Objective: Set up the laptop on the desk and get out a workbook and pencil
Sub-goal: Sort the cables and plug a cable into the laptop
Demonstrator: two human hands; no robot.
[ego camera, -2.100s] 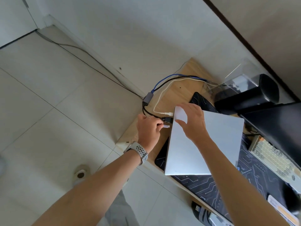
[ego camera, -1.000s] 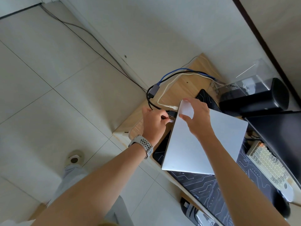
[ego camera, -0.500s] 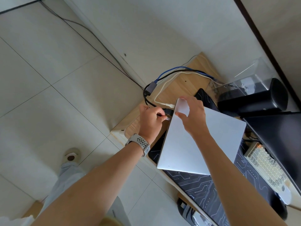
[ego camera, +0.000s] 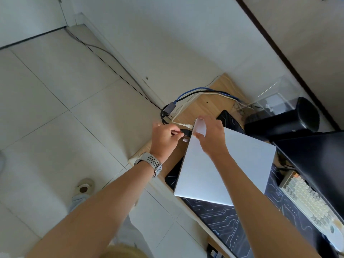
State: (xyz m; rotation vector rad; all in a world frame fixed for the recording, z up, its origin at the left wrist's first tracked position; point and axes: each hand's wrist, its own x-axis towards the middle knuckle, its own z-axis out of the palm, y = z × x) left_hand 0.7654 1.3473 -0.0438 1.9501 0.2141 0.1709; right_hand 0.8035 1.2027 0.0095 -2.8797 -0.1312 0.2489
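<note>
A closed silver laptop (ego camera: 223, 168) lies on the black patterned desk mat (ego camera: 225, 220) at the left end of the wooden desk (ego camera: 210, 107). My left hand (ego camera: 163, 138), with a watch on the wrist, pinches a black cable plug (ego camera: 186, 132) right at the laptop's left edge. My right hand (ego camera: 212, 136) grips the laptop's far left corner, thumb under the edge and fingers over the lid. No workbook or pencil is in view.
Blue, black and white cables (ego camera: 197, 92) loop over the desk end, with a grey adapter (ego camera: 170, 108). A black cylinder (ego camera: 286, 120), a clear box (ego camera: 275, 97), a dark monitor (ego camera: 320, 164) and a pale keyboard (ego camera: 309, 202) stand to the right. Tiled floor lies to the left.
The view has shifted a little. My left hand has brought the black plug closer against the laptop's edge, while my right hand keeps its hold on the corner.
</note>
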